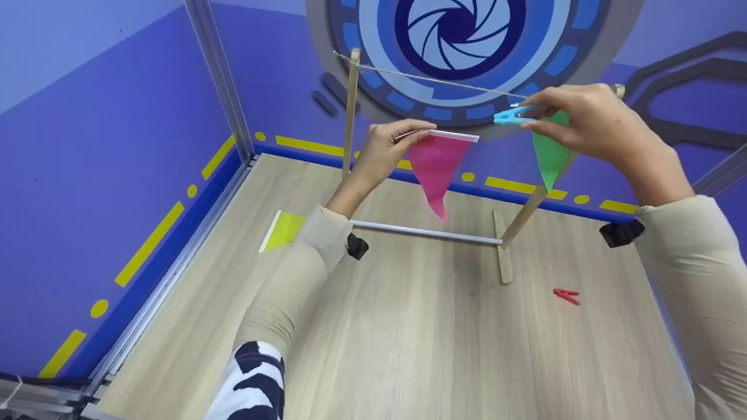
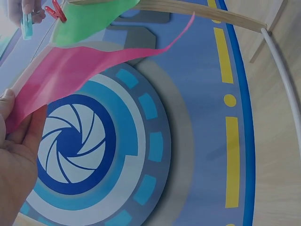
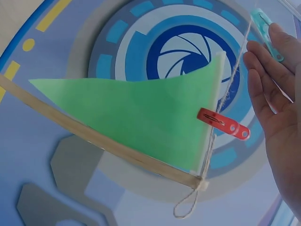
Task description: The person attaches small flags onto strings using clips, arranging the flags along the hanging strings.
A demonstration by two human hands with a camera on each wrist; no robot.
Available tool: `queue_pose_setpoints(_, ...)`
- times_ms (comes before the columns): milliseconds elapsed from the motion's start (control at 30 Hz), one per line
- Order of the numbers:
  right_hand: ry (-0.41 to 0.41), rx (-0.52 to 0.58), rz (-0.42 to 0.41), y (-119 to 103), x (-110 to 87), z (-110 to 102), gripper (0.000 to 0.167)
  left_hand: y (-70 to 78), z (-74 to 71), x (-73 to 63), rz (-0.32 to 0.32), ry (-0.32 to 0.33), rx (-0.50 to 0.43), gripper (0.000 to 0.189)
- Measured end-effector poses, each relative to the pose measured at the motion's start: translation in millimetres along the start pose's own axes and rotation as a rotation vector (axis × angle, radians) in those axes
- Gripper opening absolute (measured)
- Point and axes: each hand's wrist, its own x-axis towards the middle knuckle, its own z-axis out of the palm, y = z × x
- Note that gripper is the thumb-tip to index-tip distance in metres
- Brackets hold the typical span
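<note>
**Hung and held above the pale wood-grain bench [image 1: 432, 338]**

With the pink flag as clock centre in the head view, a wooden stand [image 1: 529, 211] with a grey lower bar rises from the bench. A thin twisted string [image 1: 432, 78] runs across its top. The right hand [image 1: 592, 119], between 2 and 3 o'clock, grips a clothespin; the left hand [image 1: 388, 147], at 10, pinches the flag's white top strip. A green triangular pennant [image 3: 127, 122] hangs at 3. The pink triangular pennant [image 1: 440, 166] hangs point-down from the left hand, below the string. At 8, a yellow pennant [image 1: 284, 229] lies on the bench, partly hidden by the sleeve [image 1: 286, 286]. The light-blue clothespin [image 1: 509, 117] is at 2, near the string. One red clothespin [image 3: 223, 124] clips the green pennant; a second red clothespin [image 1: 566, 296] lies between 4 and 5.
</note>
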Motion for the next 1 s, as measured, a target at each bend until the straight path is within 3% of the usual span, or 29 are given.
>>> queue_pose_setpoints(233, -0.038, -0.019, 0.064, -0.8, 6.3, -9.2, 0.025, -0.3, 3.5, 7.7, 0.001, 0.003, -0.014, 0.022)
queue_pose_setpoints(400, -0.089, -0.033, 0.128, -0.8, 12.8, -15.9, 0.024, -1.2, 6.7, 14.2, -0.019, 0.036, -0.050, 0.021)
queue_pose_setpoints(633, -0.127, -0.052, 0.155, 3.4, 25.6, -24.5, 0.026, -4.0, 13.2, 25.3, -0.030, 0.090, -0.118, 0.019)
queue_pose_setpoints(1000, -0.153, -0.048, 0.180, 12.7, 37.7, -27.9, 0.025, -4.1, 25.9, 43.0, -0.055, 0.155, -0.082, 0.018)
